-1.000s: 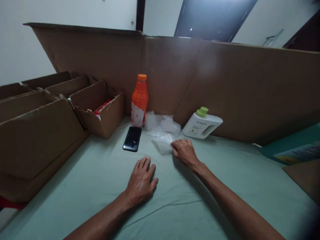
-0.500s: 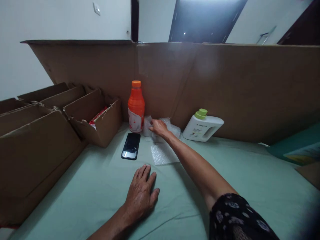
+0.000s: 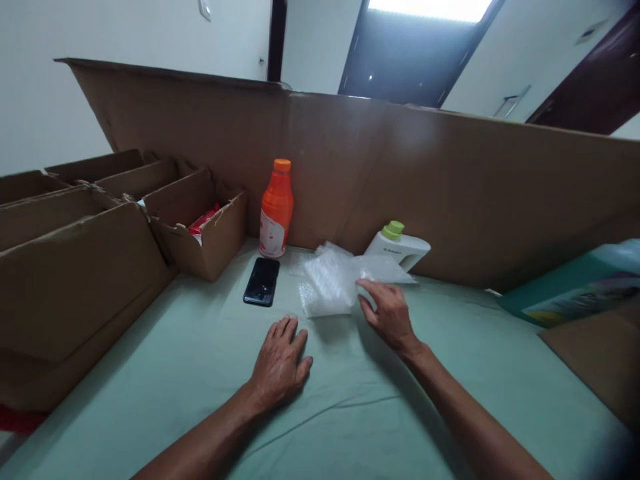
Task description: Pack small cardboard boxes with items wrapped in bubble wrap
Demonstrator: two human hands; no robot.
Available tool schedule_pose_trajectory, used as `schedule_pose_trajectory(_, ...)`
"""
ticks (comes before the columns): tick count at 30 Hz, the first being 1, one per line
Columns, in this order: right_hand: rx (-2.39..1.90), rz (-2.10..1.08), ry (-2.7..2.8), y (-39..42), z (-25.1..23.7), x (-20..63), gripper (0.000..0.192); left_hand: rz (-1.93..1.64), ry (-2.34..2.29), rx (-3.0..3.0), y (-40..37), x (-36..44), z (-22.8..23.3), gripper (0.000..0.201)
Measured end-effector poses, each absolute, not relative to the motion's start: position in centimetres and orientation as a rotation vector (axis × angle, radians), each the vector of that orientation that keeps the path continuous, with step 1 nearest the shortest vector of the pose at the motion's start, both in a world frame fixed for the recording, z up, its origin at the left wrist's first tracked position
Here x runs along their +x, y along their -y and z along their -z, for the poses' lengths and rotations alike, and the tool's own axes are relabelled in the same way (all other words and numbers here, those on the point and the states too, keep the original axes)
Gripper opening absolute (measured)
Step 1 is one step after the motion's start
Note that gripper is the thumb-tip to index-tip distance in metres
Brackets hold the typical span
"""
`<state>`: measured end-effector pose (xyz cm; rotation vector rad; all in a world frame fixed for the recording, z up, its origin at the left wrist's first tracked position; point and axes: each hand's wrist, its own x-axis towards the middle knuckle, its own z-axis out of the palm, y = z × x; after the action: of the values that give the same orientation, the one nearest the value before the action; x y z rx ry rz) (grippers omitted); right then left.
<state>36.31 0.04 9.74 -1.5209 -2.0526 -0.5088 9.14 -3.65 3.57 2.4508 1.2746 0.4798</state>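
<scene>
We are looking first at the far left, where open cardboard boxes (image 3: 75,267) are standing in a row; the nearest open one (image 3: 200,223) is holding a red packet (image 3: 203,219). Just right of it, an orange bottle (image 3: 276,208) is standing upright against the tall cardboard wall (image 3: 450,193), and a dark phone (image 3: 262,281) is lying flat on the green sheet (image 3: 175,373) in front of the bottle. We are resting our left hand (image 3: 278,363) palm down on the sheet, fingers spread and holding nothing, a little short of the phone. Next comes a sheet of bubble wrap (image 3: 333,283), lifted off the cloth at its right end and lying between the phone and a white jug with a green cap (image 3: 397,243); the wrap is partly covering the jug's lower body. Our right hand (image 3: 387,313) is pinching the wrap's right edge between thumb and fingertips, the other fingers loosely curled. At far right, a teal board (image 3: 570,290) is lying beside brown cardboard (image 3: 595,353).
</scene>
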Motion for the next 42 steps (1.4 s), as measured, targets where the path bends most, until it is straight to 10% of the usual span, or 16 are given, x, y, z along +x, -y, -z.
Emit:
schedule_pose_trajectory(34, -1.903, 0.395, 2.010, -5.7, -6.8, 31.9, 0.029, -0.456, -1.290, 2.492, 3.6, 9.1, -3.3, 0.048)
schedule_pose_trajectory(42, -1.786, 0.247, 2.238, -2.2, -6.4, 32.0, 0.054, -0.473, -1.276, 2.499, 3.5, 9.1, -3.2, 0.050)
